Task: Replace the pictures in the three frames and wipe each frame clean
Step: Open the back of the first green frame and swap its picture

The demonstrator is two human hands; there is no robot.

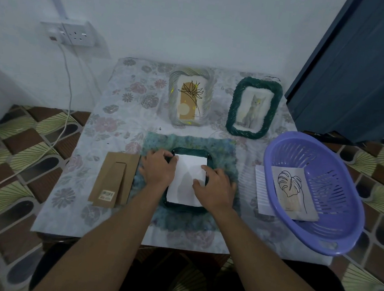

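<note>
While both hands press down on the work, the left hand [159,165] lies flat with its fingers curled over the upper left corner of a dark green rope-edged frame [184,208], and the right hand [213,184] rests fingers spread on a white sheet [188,168] that sits in the frame's back opening. Neither hand is closed around anything; both bear down with open palms.

Handling assessment: the sheet appears thin, light and easily creased, so it is best pushed by its edges and corners rather than dragged by its middle. The frame looks rigid, with a textured rim that should give a sure hold at the sides; any glazing, which cannot be seen from this side, would be fragile.

Frame and sheet lie directly beneath the hands, face down on a fuzzy teal cloth [154,139]. Just beyond the left hand's outer side lies a brown cardboard backing with stand [113,180], apart from the frame. Ahead of the hands, well clear, a pale rope-edged frame with a flower print [190,98] and a second green frame with a cat picture [253,106] lie side by side. Past the right hand, a purple basket [335,192] holds a leaf line-drawing print [291,191].
</note>
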